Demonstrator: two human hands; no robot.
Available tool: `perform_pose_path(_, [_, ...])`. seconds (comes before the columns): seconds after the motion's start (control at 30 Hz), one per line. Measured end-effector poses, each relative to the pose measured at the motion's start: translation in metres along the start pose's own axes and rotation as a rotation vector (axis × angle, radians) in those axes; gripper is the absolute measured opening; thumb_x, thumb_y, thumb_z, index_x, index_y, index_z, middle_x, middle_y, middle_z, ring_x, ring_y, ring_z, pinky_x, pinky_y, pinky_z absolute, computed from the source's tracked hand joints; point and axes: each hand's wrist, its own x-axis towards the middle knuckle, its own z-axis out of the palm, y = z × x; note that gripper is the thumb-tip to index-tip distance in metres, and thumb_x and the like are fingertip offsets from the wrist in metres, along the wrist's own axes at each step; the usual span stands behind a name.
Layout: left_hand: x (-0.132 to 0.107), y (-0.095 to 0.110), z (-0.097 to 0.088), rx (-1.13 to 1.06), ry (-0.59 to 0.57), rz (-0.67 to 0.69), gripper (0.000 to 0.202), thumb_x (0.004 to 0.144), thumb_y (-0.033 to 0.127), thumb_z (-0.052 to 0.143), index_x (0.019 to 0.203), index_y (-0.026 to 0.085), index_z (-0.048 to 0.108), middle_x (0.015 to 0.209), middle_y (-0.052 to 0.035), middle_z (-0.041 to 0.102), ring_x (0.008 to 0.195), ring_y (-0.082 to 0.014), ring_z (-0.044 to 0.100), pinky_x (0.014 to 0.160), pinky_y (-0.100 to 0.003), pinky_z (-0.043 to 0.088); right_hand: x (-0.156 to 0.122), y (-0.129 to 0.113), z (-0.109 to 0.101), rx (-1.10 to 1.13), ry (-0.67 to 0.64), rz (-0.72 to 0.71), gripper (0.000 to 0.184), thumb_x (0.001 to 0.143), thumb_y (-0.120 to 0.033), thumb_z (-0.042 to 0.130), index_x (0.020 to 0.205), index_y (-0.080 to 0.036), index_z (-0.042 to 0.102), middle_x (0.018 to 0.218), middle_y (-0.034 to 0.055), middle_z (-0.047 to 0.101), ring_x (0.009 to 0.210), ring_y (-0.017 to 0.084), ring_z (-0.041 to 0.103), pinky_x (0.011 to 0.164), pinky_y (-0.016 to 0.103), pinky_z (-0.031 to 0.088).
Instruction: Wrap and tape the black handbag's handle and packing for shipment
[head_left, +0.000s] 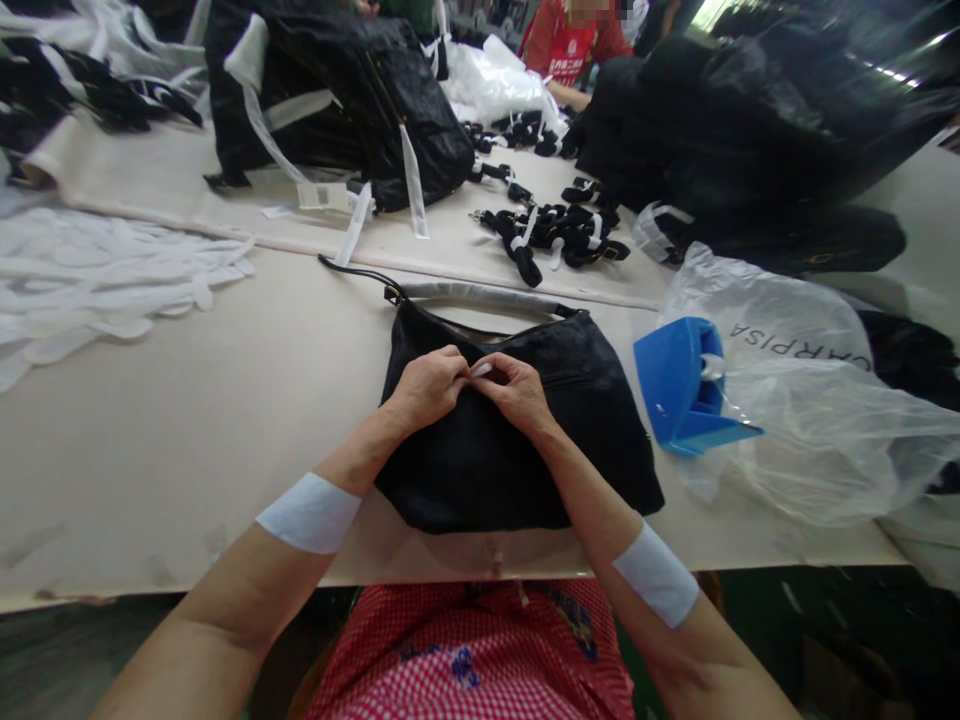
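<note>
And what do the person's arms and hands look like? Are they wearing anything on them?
The left hand and right hand wear no gloves, and no sleeves show. The left forearm has a plain whitish patch, roughly four-sided. The right forearm has a similar patch. I can't see any writing on either patch.

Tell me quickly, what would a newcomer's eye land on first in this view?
Most likely the black handbag, front and centre on the pale table, where the left hand and right hand meet over it at a small white piece. Next, probably the bright blue plastic object to the handbag's right, beside a translucent bag lettered CARPISA.
</note>
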Motion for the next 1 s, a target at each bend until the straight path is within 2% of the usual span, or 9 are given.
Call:
perform_pose_path(0.13, [-0.001, -0.008, 0.0, -0.15, -0.003, 0.068, 0.019, 0.088, 0.015, 0.054, 0.085, 0.02, 0.073, 0.094, -0.0037, 0.068, 0.087, -0.0172, 0.065, 0.081, -0.028, 0.052, 0.008, 0.002, -0.008, 0.142, -0.094, 0.088, 0.021, 0.065, -0.035, 0.079, 0.079, -0.02, 0.073, 0.079, 0.0002, 0.072, 0.075, 0.017, 0.065, 0.08, 0.032, 0.053])
perform_pose_path(0.27, [-0.002, -0.01, -0.002, -0.294, -0.026, 0.092, 0.023, 0.085, 0.014, 0.054, 0.088, 0.02, 0.076, 0.096, -0.0041, 0.07, 0.09, -0.0172, 0.067, 0.086, -0.029, 0.052, 0.012, 0.001, -0.009, 0.189, -0.116, 0.105, 0.02, 0.064, -0.032, 0.08, 0.078, -0.019, 0.073, 0.079, -0.0003, 0.072, 0.075, 0.016, 0.065, 0.081, 0.031, 0.053])
perform_pose_path(0.37, [-0.001, -0.013, -0.003, -0.403, -0.029, 0.026, 0.025, 0.081, 0.011, 0.052, 0.089, 0.02, 0.074, 0.09, -0.0022, 0.07, 0.086, -0.0162, 0.066, 0.083, -0.028, 0.052, 0.012, 0.0, -0.008, 0.228, -0.117, 0.102, 0.019, 0.064, -0.031, 0.079, 0.078, -0.019, 0.073, 0.081, 0.0, 0.073, 0.076, 0.016, 0.066, 0.082, 0.031, 0.053])
perform_pose_path(0.43, [0.001, -0.016, -0.002, -0.451, 0.041, -0.089, 0.024, 0.079, 0.01, 0.051, 0.089, 0.019, 0.072, 0.083, -0.0007, 0.068, 0.079, -0.0148, 0.064, 0.077, -0.027, 0.052, 0.012, 0.0, -0.008, 0.226, -0.118, 0.1, 0.02, 0.064, -0.03, 0.08, 0.079, -0.019, 0.073, 0.081, 0.0001, 0.073, 0.076, 0.016, 0.066, 0.082, 0.031, 0.052])
perform_pose_path(0.53, [0.004, -0.02, 0.0, -0.407, 0.129, -0.189, 0.018, 0.079, 0.016, 0.058, 0.086, 0.019, 0.074, 0.086, -0.0016, 0.065, 0.076, -0.0143, 0.062, 0.074, -0.027, 0.052, 0.012, 0.001, -0.007, 0.211, -0.121, 0.085, 0.021, 0.065, -0.032, 0.08, 0.08, -0.019, 0.072, 0.079, -0.0005, 0.072, 0.076, 0.016, 0.065, 0.082, 0.031, 0.052])
perform_pose_path(0.7, [0.006, -0.017, 0.006, -0.389, 0.024, -0.152, 0.014, 0.081, 0.023, 0.064, 0.08, 0.021, 0.078, 0.086, -0.0025, 0.066, 0.081, -0.0162, 0.064, 0.078, -0.028, 0.05, 0.011, 0.004, -0.006, 0.187, -0.098, 0.051, 0.021, 0.066, -0.035, 0.08, 0.08, -0.02, 0.072, 0.081, -0.0003, 0.072, 0.077, 0.017, 0.065, 0.082, 0.031, 0.051])
perform_pose_path(1.0, [0.008, -0.014, 0.003, -0.403, 0.022, -0.215, 0.015, 0.08, 0.029, 0.069, 0.085, 0.019, 0.078, 0.086, -0.0033, 0.069, 0.081, -0.0171, 0.064, 0.075, -0.028, 0.049, 0.012, 0.002, -0.006, 0.166, -0.106, 0.068, 0.022, 0.068, -0.036, 0.079, 0.081, -0.02, 0.072, 0.082, 0.0005, 0.073, 0.077, 0.017, 0.067, 0.082, 0.031, 0.053])
